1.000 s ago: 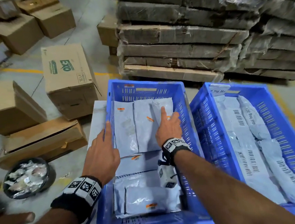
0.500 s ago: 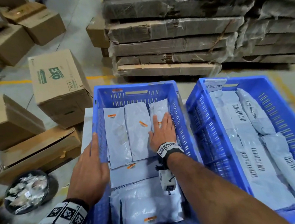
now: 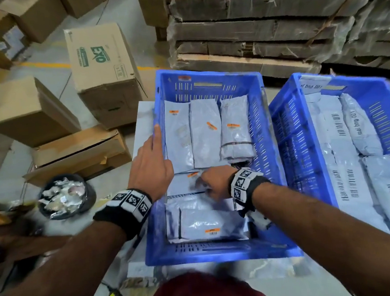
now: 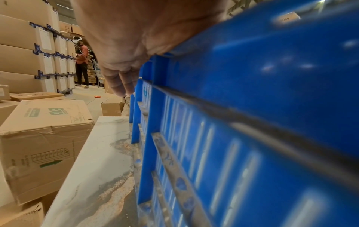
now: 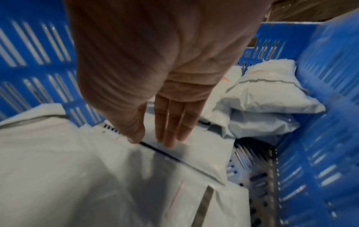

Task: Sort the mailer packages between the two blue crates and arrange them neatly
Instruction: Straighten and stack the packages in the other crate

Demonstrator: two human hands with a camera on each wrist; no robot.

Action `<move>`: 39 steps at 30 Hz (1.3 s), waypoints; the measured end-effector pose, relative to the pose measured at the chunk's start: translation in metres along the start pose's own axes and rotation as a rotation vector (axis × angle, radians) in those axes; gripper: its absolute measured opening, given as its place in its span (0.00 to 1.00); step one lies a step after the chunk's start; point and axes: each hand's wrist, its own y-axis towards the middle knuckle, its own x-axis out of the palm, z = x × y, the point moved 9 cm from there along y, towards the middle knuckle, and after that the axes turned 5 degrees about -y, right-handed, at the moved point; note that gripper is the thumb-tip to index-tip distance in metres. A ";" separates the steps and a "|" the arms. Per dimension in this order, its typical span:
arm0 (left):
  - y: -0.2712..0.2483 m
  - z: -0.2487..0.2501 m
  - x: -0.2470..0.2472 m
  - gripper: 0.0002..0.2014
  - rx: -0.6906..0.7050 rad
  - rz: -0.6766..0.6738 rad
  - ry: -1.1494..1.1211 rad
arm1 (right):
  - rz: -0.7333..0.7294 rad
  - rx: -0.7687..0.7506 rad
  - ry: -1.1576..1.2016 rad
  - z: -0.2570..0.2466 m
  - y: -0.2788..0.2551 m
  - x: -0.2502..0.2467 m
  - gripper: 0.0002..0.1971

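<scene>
The left blue crate (image 3: 207, 86) holds grey mailers with orange stickers: three lie side by side at its far end (image 3: 205, 133), one across the middle (image 3: 183, 183) and one at the near end (image 3: 209, 223). My left hand (image 3: 152, 160) rests on the crate's left rim with straight fingers; the left wrist view shows my left hand (image 4: 124, 79) against the blue wall (image 4: 252, 92). My right hand (image 3: 209, 183) is inside, flat on the middle mailer. In the right wrist view my right hand (image 5: 165, 135) touches that mailer (image 5: 194, 150) with straight fingers. The right blue crate (image 3: 290, 126) holds barcoded mailers (image 3: 344, 159).
Cardboard boxes (image 3: 103, 68) stand left of the crates, and flattened cardboard is stacked behind them (image 3: 262, 32). A black bowl of wrappers (image 3: 64, 195) sits on the floor at the left. A white board (image 3: 143, 121) lies under the left crate. A person (image 4: 81, 61) stands far off.
My right hand has drawn back from the far right mailer to the middle mailer and turned leftward. My left hand has stayed on the crate's left rim.
</scene>
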 end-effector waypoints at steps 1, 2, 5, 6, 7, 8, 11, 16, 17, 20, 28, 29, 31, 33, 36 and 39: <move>0.000 0.000 0.000 0.43 0.004 0.001 0.005 | -0.034 0.009 -0.003 -0.003 -0.001 0.011 0.21; 0.001 0.000 0.001 0.43 0.005 0.001 0.015 | -0.051 0.016 -0.009 -0.004 -0.003 0.019 0.20; 0.003 -0.003 0.003 0.43 0.007 0.001 0.030 | -0.037 0.059 -0.083 -0.005 -0.001 0.026 0.22; 0.003 -0.004 0.004 0.44 0.009 0.000 0.034 | -0.032 0.096 -0.107 -0.003 0.001 0.024 0.25; 0.003 -0.005 0.005 0.44 0.011 -0.001 0.037 | -0.032 0.139 -0.133 0.001 0.003 0.023 0.28; 0.004 -0.005 0.006 0.43 0.011 -0.001 0.040 | -0.029 0.178 -0.157 0.004 0.005 0.022 0.31; 0.003 -0.006 0.005 0.43 0.002 -0.002 0.037 | -0.038 0.239 -0.177 0.011 0.008 0.024 0.34; 0.003 -0.007 0.006 0.42 -0.020 -0.010 0.041 | -0.043 0.233 -0.082 0.015 0.009 0.028 0.34; 0.003 -0.008 0.007 0.43 -0.025 -0.011 0.041 | -0.066 0.228 -0.067 0.016 0.010 0.030 0.36; 0.004 -0.009 0.008 0.43 -0.024 -0.012 0.038 | -0.090 0.193 -0.023 0.011 0.010 0.033 0.38; 0.004 -0.010 0.008 0.43 -0.026 -0.011 0.026 | -0.037 0.054 0.048 -0.005 0.000 0.023 0.18; 0.004 -0.010 0.008 0.43 -0.027 -0.012 0.028 | -0.070 0.022 0.061 -0.010 0.000 0.025 0.18; 0.004 -0.010 0.008 0.43 -0.027 -0.013 0.034 | -0.150 -0.030 0.064 -0.019 -0.002 0.032 0.25; 0.004 -0.010 0.009 0.43 -0.029 -0.012 0.037 | -0.204 -0.028 0.046 -0.022 -0.005 0.039 0.34; 0.004 -0.010 0.009 0.43 -0.030 -0.007 0.044 | -0.268 -0.014 0.077 -0.024 -0.006 0.051 0.50; 0.004 -0.010 0.008 0.43 -0.030 -0.004 0.042 | -0.319 -0.037 0.042 -0.030 -0.003 0.060 0.66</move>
